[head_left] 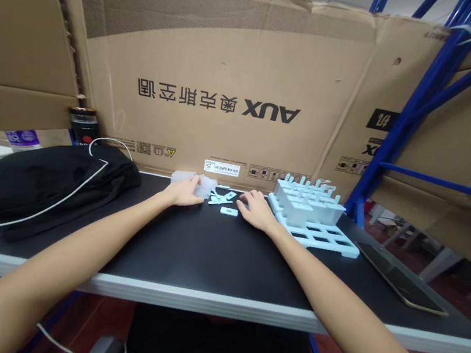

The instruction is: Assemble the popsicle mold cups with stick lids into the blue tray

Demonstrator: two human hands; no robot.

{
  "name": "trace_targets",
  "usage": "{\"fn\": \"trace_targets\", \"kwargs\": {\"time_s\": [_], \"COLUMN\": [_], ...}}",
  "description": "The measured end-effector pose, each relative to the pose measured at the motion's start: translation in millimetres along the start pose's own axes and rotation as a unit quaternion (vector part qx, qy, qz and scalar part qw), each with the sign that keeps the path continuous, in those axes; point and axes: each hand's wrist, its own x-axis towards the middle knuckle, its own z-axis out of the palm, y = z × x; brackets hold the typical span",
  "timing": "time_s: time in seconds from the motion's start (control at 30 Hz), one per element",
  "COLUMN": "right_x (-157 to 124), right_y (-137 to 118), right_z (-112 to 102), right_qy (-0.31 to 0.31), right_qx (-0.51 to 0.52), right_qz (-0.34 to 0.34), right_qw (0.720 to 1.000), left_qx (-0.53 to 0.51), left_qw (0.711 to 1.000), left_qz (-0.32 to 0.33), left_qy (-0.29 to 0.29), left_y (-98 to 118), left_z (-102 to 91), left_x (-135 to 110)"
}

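Note:
My left hand (182,192) rests on the black tabletop (206,255) with its fingers laid over a clear plastic bag (203,184). My right hand (257,209) lies palm down, fingers curled, beside several small pale blue flat parts (222,199); one such part (229,211) lies alone just in front of it. Whether the right fingers hold anything is hidden. To the right stands a pale blue grid tray (323,240) with several white block-shaped pieces (306,202) set in its far rows.
A black garment (40,182) with a white cable (59,200) over it lies on the left. A phone (401,278) lies near the right edge. A large cardboard box (232,81) forms the back wall, with blue rack posts (407,119) at right.

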Motion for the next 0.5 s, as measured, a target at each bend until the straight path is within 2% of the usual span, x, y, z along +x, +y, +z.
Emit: {"fn": "trace_targets", "kwargs": {"time_s": [0.1, 0.2, 0.33, 0.5], "right_x": [-1, -2, -3, -1], "right_y": [-9, -16, -18, -14], "right_z": [-1, -1, -1, -4], "right_qy": [-0.013, -0.06, -0.089, -0.089], "right_qx": [0.028, 0.038, 0.045, 0.084], "right_qz": [-0.082, -0.123, -0.129, -0.12], "right_qw": [0.996, 0.99, 0.987, 0.985], "left_qx": [0.007, 0.023, 0.03, 0.012], "left_qw": [1.0, 0.999, 0.998, 0.997], "left_qz": [0.022, 0.035, 0.05, 0.068], "left_qy": [0.013, 0.013, -0.002, 0.016], "left_y": [3, 5, 4, 4], "left_z": [-0.8, -1.0, 1.6, 4.7], "left_x": [-2, -3, -2, -1]}}
